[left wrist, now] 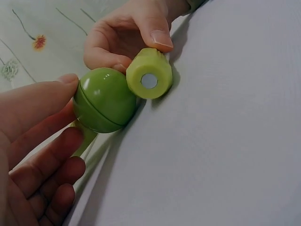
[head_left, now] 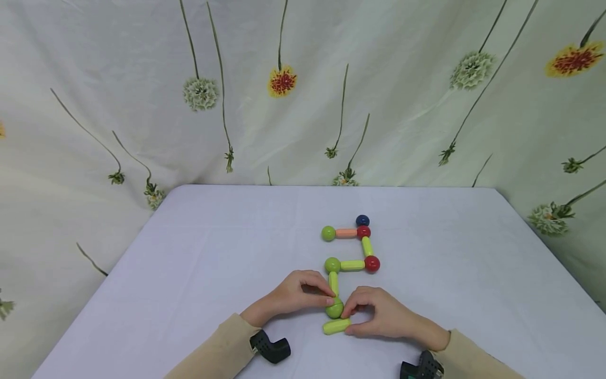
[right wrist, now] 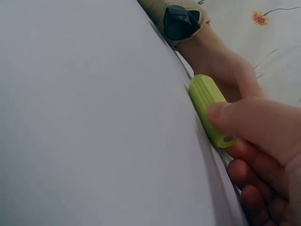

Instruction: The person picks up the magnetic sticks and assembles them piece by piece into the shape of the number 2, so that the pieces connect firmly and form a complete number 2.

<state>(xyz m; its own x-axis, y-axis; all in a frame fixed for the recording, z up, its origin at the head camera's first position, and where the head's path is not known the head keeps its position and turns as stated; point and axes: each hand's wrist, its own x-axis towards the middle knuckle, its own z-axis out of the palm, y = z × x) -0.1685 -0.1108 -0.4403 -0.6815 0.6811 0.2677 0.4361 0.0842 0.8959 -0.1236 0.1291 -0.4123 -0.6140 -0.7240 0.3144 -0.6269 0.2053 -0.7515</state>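
Note:
My left hand (head_left: 303, 292) pinches a green ball (left wrist: 106, 100) between thumb and finger at the near end of a magnetic-toy chain. Between the thumb and fingers of my right hand (head_left: 381, 313) is a yellow-green magnetic stick (head_left: 336, 326), pinched at its right end. Grooves run along the stick (right wrist: 207, 96), and its end carries a round silver magnet (left wrist: 149, 81). In the left wrist view the stick lies right beside the ball. From the held ball, another yellow-green stick (head_left: 333, 283) leads away to a second green ball (head_left: 332, 265).
The chain goes on through a yellow-green stick (head_left: 352, 265), a red ball (head_left: 372, 263), another stick (head_left: 367, 246) and a second red ball (head_left: 363, 232). An orange stick (head_left: 346, 233), a green ball (head_left: 328, 233) and a blue ball (head_left: 362, 220) finish its far end on the white table (head_left: 227, 237).

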